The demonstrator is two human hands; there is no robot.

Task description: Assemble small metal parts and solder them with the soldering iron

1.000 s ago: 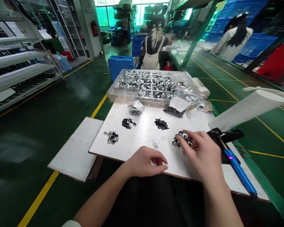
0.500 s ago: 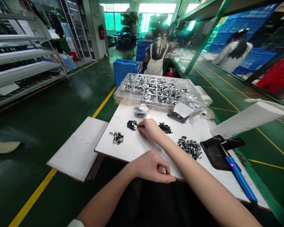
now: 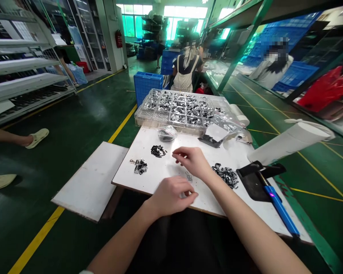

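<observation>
My right hand point(image 3: 192, 161) is above the white board point(image 3: 157, 182), thumb and fingers pinched together; whatever is in the pinch is too small to make out. To its left lies a pile of tiny black parts point(image 3: 157, 151). Small clear or metallic pieces point(image 3: 188, 176) rest just below this hand. Closer to the board's near edge, my left hand point(image 3: 174, 196) is curled, thumb tip against the fingers, and anything it holds is hidden. A heap of shiny black-and-silver clips point(image 3: 225, 176) sits on the right, with a smaller group of similar clips point(image 3: 140, 166) on the left.
A clear compartment box point(image 3: 174, 123) full of small parts stands at the back. Before it lie plastic bags point(image 3: 167, 133). On the right are a white tube point(image 3: 291, 140) and a blue pen-like tool point(image 3: 281, 211). A co-worker point(image 3: 185, 70) sits ahead; another person's foot point(image 3: 37, 137) shows left.
My right hand has drawn back rightward from the tiny black parts, now covering the second black pile. My left hand has risen slightly toward it. Another person's leg has come in at left.
</observation>
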